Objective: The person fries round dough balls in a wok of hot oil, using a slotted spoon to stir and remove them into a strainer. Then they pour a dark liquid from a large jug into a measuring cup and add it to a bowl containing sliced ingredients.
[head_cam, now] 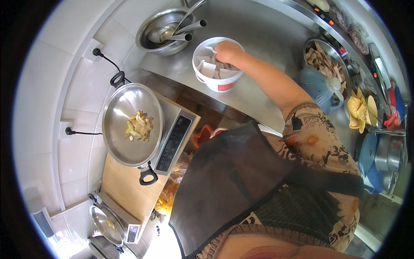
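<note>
My right hand reaches over the rim into a white plastic bucket on the steel counter. Small white paper packets stand on edge inside it. The hand is curled, and a packet's white corner shows beside the fingers. Its fingertips are hidden, so a grip on a packet cannot be made out. My left hand is out of view. Left of the bucket, a two-handled steel wok sits on an induction cooker. Pale slices, brown granules and a light-brown powder or paste lie in the wok's middle.
A steel basin with ladles stands behind the bucket. At right are a bowl of brown meat-like pieces, a blue jug and yellow folded food. A second wok stands lower left. Plugged cords run along the tiled wall.
</note>
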A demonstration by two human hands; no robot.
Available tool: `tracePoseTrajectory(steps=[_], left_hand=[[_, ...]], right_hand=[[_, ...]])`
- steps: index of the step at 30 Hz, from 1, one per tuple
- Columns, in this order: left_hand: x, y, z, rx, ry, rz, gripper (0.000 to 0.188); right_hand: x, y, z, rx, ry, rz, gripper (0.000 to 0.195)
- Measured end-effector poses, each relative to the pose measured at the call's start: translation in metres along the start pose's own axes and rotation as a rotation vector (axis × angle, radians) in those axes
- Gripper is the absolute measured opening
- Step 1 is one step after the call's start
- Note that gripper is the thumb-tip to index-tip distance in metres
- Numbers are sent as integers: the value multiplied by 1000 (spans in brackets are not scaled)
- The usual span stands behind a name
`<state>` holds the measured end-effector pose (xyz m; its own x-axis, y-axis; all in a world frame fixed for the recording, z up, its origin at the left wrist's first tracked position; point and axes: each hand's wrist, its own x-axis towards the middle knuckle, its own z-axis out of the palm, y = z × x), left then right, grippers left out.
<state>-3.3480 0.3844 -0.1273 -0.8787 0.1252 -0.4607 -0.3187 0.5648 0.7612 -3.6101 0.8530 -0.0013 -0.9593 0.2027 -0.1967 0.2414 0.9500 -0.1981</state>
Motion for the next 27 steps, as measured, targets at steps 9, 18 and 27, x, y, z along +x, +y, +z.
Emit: tracePoseTrajectory(steps=[9,18,27], left_hand=[[25,50,-9,-348,-120,119,34],[61,223,1,-1130,-481,334,69],[48,189,-4,-1163,-119,256,35]], right_hand=[[-42,3,-78,1558,105,-89,30],[-125,-96,-28,1306,-367,-528,29],[-55,-29,-7,326,291,-225,35]])
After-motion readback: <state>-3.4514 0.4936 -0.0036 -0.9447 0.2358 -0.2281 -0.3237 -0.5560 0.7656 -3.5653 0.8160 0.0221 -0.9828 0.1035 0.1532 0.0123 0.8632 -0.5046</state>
